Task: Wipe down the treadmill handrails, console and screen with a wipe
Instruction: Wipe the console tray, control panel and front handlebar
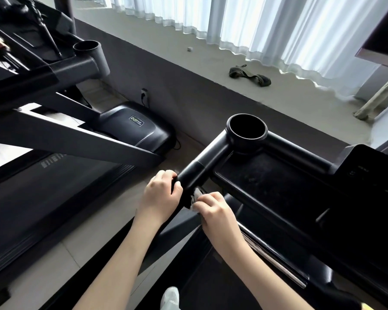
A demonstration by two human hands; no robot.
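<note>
The black left handrail [196, 172] of the treadmill runs from the round cup holder [246, 129] down toward me. My left hand [160, 195] grips the handrail from the left side, fingers curled over its top. My right hand [213, 208] pinches a crumpled white wipe [197, 195] and presses it against the handrail's right underside, just beside the left hand. The console tray [271, 175] lies right of the rail, and a dark corner of the console panel [367, 162] shows at the far right. Most of the wipe is hidden by my fingers.
A second treadmill [81, 135] stands to the left with its own cup holder [86, 47] and motor cover [134, 126]. White curtains [278, 25] hang along the window ledge, where a dark strap [250, 76] lies. My white shoe [170, 297] is on the belt below.
</note>
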